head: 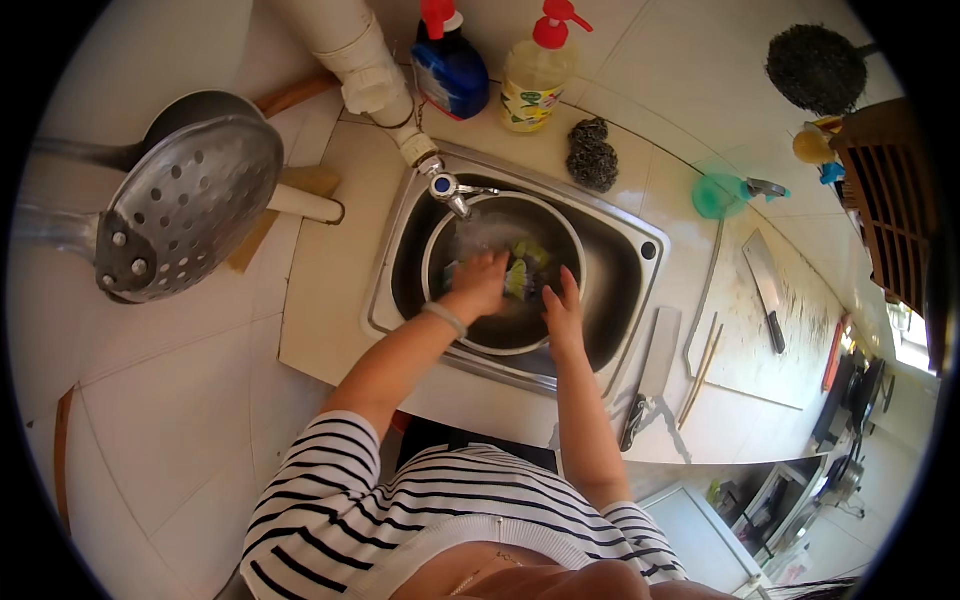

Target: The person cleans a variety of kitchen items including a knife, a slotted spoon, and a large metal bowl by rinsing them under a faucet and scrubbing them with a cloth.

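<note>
A round metal basin (579,281) stands in the stainless steel sink (619,300). Green leafy pieces (519,279) lie in it, and water seems to run from the tap (450,193) above. My left hand (481,283), blurred, reaches into the basin beside the greens; whether its fingers grip anything is unclear. At the basin's right side my right hand (564,311) has its fingers apart and holds nothing.
A cleaver (654,367) and chopsticks (701,371) lie right of the sink. Beyond them another cleaver (763,277) rests on a cutting board (795,367). Pump bottles (529,94) and steel wool scourers (592,156) stand behind. A perforated skimmer (199,202) hangs at left.
</note>
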A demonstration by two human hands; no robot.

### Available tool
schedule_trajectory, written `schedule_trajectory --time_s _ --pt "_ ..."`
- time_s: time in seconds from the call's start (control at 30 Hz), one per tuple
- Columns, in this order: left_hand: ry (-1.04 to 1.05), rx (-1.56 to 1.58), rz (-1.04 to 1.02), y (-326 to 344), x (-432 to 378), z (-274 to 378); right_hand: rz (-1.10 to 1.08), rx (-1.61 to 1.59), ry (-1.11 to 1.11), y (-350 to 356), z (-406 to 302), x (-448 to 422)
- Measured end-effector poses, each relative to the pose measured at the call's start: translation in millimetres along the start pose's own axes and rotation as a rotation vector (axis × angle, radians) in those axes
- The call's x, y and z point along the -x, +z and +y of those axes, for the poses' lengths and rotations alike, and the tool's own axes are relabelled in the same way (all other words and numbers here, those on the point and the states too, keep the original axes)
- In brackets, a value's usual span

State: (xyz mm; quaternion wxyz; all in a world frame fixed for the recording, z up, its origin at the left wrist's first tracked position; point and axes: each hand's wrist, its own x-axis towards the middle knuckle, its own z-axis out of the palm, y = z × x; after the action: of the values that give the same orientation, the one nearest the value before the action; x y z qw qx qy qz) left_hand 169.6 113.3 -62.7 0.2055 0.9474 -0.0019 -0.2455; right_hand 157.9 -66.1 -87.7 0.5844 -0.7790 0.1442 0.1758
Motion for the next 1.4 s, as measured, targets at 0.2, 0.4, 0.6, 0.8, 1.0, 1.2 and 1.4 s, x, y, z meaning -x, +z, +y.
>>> schedule_trajectory --time_s 0.2,0.4,0.6,0.8,1.0,1.2,1.4 --pt "-0.216 0.189 0.087 11 -37 -4 -0.083 -0.518 0.555 21 -27 -14" --pt "0.457 0.706 0.105 -20 23 53 -0.428 -1.376 0.571 11 -21 -26" --pt "0.513 0.455 0.402 -26 83 91 -0.236 -1.350 0.448 26 -23 -11" --pt "0.344 0.503 0.583 0 59 83 -0.304 -1.443 0.467 44 4 -8" --pt "0.047 0.773 0.560 14 17 52 -0.005 -1.147 0.570 66 19 -4" --pt "-0.099 0.970 0.429 10 -9 4 0.112 -0.512 0.454 49 -30 22" --pt "-0.006 0.224 0.460 -12 -20 -34 -0.043 -0.308 0.266 -8 -62 41"
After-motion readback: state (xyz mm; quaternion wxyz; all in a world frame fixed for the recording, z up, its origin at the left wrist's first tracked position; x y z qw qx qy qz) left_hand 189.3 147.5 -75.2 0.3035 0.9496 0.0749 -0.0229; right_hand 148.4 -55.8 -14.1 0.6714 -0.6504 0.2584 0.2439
